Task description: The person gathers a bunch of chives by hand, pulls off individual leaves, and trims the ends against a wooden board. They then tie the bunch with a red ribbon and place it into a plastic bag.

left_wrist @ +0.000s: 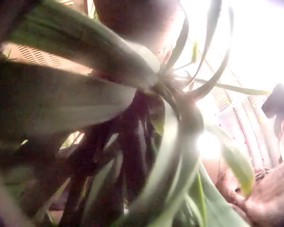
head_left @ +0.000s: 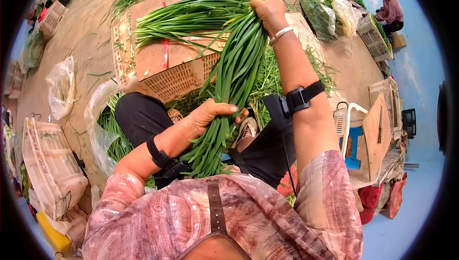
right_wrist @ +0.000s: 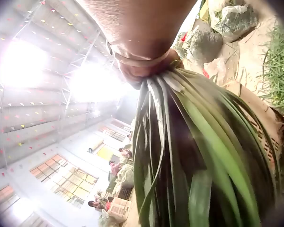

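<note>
A long bunch of garlic chives point(head_left: 241, 61) hangs between my two hands in the head view. At its stem end my right hand point(head_left: 271, 15) grips it in a fist, up over the far side of the crate. Lower down, my left hand point(head_left: 213, 111) is wrapped round the leaves, thumb across the front, and the leaf tips spill toward my lap. A second pile of chives point(head_left: 191, 15) lies on the board point(head_left: 153, 61) across the upturned crate point(head_left: 184, 78). In the right wrist view the leaves point(right_wrist: 203, 123) fan out below the fist; blurred leaves point(left_wrist: 71, 99) fill the left wrist view.
Loose green trimmings point(head_left: 270, 88) cover the floor beside the crate. A plastic bag of chives point(head_left: 103, 116) lies by my left knee. Plastic crates point(head_left: 52, 159) stand at left, and a wooden board point(head_left: 375, 131) leans at right. Another person point(head_left: 392, 11) sits at far right.
</note>
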Demonstrator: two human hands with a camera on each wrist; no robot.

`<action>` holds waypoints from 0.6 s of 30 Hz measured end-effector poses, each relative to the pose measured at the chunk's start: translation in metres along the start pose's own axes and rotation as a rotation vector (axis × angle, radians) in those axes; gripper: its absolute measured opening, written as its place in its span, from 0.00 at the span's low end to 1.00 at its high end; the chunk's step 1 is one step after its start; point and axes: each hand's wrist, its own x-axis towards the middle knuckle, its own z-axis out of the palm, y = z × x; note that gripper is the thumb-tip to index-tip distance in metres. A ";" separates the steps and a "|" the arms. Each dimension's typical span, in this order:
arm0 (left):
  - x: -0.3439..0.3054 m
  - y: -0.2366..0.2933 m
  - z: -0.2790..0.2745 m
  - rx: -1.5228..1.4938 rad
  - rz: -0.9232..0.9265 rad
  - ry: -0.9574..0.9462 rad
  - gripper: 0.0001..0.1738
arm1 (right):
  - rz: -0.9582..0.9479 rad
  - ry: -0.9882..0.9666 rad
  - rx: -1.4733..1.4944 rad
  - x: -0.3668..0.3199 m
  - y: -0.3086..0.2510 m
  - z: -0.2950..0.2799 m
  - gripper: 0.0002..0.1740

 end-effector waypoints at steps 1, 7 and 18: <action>0.000 -0.001 -0.003 -0.003 -0.001 -0.001 0.27 | 0.001 -0.001 -0.002 0.002 0.011 0.003 0.15; -0.014 0.017 -0.007 0.029 -0.097 -0.093 0.25 | 0.333 -0.357 0.772 -0.027 0.029 -0.050 0.26; -0.038 0.038 -0.005 0.147 -0.131 0.036 0.24 | 0.400 -0.123 0.751 -0.095 0.096 -0.102 0.23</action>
